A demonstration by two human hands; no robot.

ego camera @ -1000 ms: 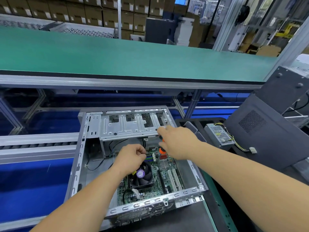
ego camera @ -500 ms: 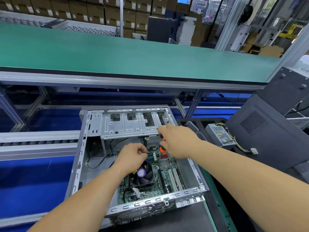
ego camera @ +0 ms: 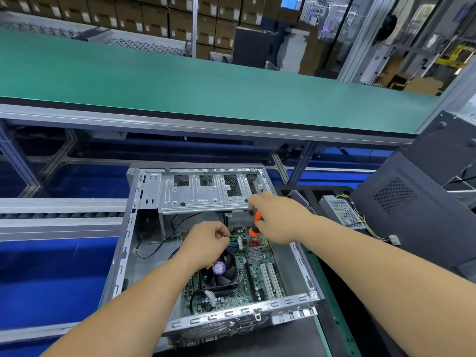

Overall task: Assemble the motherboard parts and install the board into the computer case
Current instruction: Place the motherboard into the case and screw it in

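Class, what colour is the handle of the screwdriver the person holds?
Orange with black, in the right hand; screwdriver shows in the head view.

Ahead of us a green conveyor belt runs across on an aluminium frame. Beyond it we see stacked cardboard boxes. To our right a dark side panel leans tilted, with a small grey power supply and its wires just beside it.
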